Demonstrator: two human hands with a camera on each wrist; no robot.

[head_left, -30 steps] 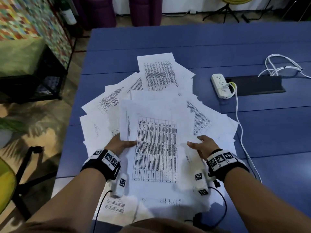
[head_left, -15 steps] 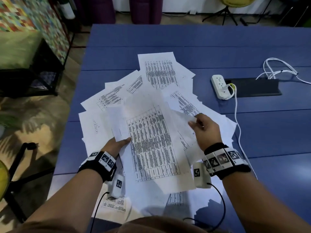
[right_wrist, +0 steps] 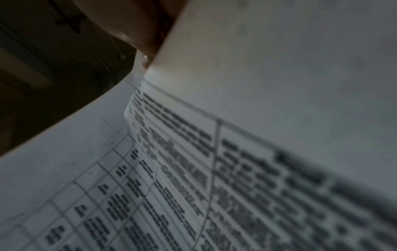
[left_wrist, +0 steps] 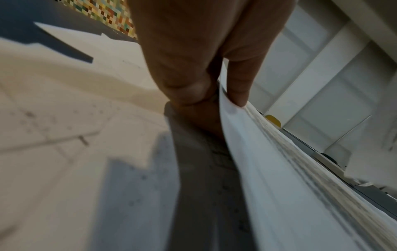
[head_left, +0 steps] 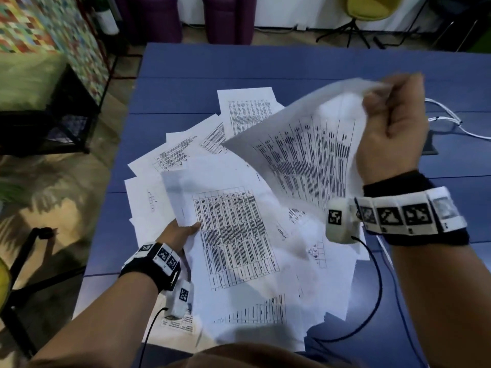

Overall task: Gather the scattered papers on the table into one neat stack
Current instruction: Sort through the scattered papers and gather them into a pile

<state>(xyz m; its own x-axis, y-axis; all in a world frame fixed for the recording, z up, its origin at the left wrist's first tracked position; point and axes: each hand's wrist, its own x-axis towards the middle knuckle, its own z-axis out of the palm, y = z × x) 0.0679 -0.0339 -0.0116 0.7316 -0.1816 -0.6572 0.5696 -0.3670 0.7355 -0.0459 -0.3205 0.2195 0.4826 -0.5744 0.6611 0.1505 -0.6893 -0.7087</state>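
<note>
Many white printed papers lie fanned out on the blue table. My left hand grips the left edge of a bundle of sheets with a printed table on top; in the left wrist view the thumb and fingers pinch that bundle's edge. My right hand is raised above the table's right side and pinches the top corner of a lifted sheet, which curves down toward the pile. The right wrist view is filled with this sheet's print.
White cables and a dark strip lie on the table behind my right hand. A black rack with a colourful panel stands left of the table. Chairs stand at the far end. The table's far part is bare blue wood.
My right hand has pinched a sheet on the right and lifted it up and away from the pile. My left hand keeps its hold on the bundle's left edge.
</note>
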